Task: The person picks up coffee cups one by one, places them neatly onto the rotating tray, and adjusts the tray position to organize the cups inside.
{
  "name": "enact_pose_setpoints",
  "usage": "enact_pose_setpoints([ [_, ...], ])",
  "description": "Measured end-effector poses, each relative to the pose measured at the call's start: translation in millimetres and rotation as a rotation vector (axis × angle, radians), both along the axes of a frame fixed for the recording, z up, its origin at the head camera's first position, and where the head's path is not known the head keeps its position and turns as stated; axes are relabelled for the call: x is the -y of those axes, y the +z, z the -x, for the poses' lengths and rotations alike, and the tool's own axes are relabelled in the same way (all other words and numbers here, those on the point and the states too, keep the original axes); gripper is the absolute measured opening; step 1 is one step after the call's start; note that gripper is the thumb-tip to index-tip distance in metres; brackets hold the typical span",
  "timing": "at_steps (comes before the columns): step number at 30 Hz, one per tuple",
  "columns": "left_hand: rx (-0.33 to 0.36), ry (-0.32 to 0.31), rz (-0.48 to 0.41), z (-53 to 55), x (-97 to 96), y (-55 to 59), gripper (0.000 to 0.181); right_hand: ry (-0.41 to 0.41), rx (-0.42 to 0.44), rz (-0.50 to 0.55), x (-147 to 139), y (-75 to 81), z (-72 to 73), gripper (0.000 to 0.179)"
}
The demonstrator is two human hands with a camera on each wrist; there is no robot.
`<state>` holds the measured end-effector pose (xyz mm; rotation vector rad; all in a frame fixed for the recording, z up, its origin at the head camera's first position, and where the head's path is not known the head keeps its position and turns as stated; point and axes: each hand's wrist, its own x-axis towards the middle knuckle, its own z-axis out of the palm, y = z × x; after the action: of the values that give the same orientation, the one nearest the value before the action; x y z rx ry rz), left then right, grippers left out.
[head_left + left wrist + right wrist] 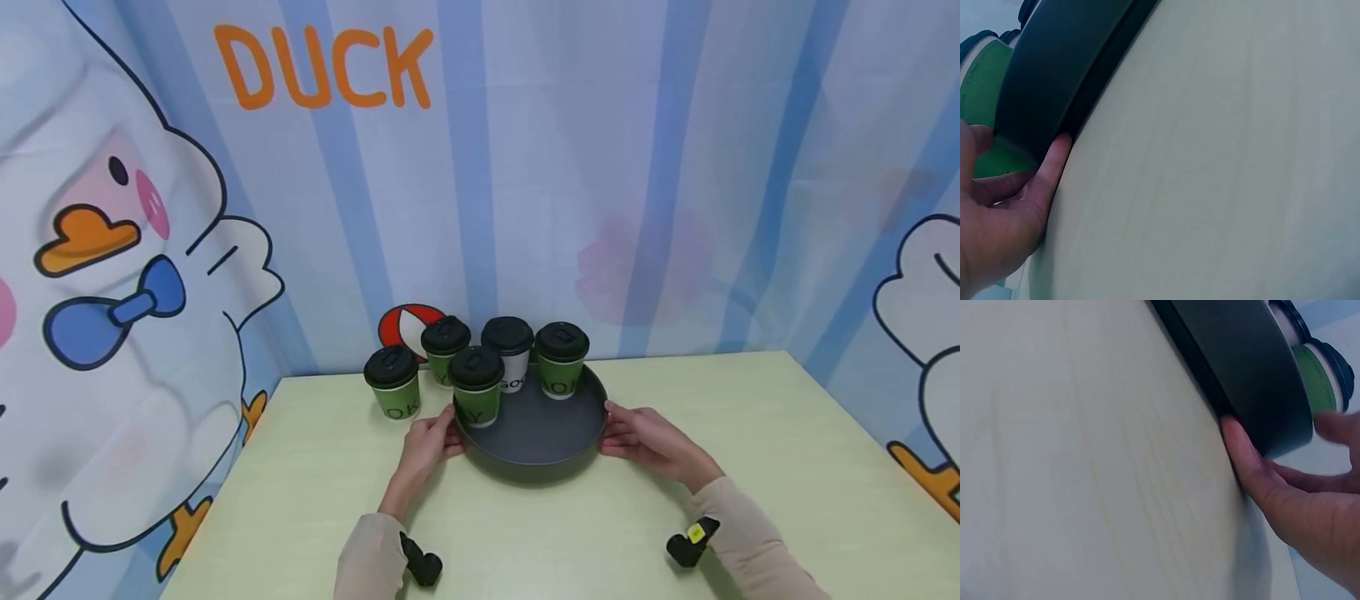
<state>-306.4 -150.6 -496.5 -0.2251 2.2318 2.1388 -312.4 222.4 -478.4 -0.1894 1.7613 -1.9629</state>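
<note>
Two bare hands hold between them one round dark grey tray (540,433) with a low wall. The left hand (426,446) is at its nine o'clock and the right hand (647,442) at its three o'clock. Each hand pinches the wall narrowly, with the thumb near the upper rim and fingers at the lower edge. I cannot tell whether the tray is raised from the table.

Inside the tray, three paper cups with black lids stand upright: a green cup (477,400) at ten o'clock, just beside the left hand, a white cup (516,367) at eleven, and another green cup (561,375) at one. Outside, toward ten o'clock, two more black-lidded green paper cups (397,400) stand on the table; the farther one is partly hidden.

The surface is a pale yellow table (247,500) with faint grain. Behind it hangs a light blue striped curtain (540,167), with orange letters "DUCK" (367,71) at eleven o'clock and a white cartoon duck (150,400) at nine.
</note>
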Motion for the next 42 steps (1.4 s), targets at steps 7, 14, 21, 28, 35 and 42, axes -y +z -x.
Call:
enact_pose_setpoints([
  [7, 0.017, 0.01, 0.012, 1.4, -2.0, 1.9, 0.06, -0.004, -0.01, -0.021, 1.4, 3.8, -1.3, 0.04],
  [14, 0.011, 0.028, -0.014, 0.3, -3.1, 5.4, 0.059, -0.001, -0.023, 0.032, -1.4, 2.2, -1.7, 0.049],
  [21, 0.023, 0.021, -0.009, 2.1, -2.4, 3.4, 0.059, -0.056, -0.025, 0.062, 1.6, -1.0, -2.0, 0.038],
  [28, 0.012, 0.024, -0.003, 1.2, -0.5, 4.9, 0.061, -0.05, -0.042, 0.083, 4.1, -0.4, -2.7, 0.04],
  [35, 0.012, 0.022, 0.008, 1.6, -1.7, 4.6, 0.059, -0.095, -0.031, 0.049, 6.3, -1.1, -1.7, 0.043],
  [42, -0.137, -0.01, 0.399, -8.7, 5.2, 20.1, 0.047, -0.103, -0.028, 0.046, 6.1, -5.5, -3.0, 0.041],
])
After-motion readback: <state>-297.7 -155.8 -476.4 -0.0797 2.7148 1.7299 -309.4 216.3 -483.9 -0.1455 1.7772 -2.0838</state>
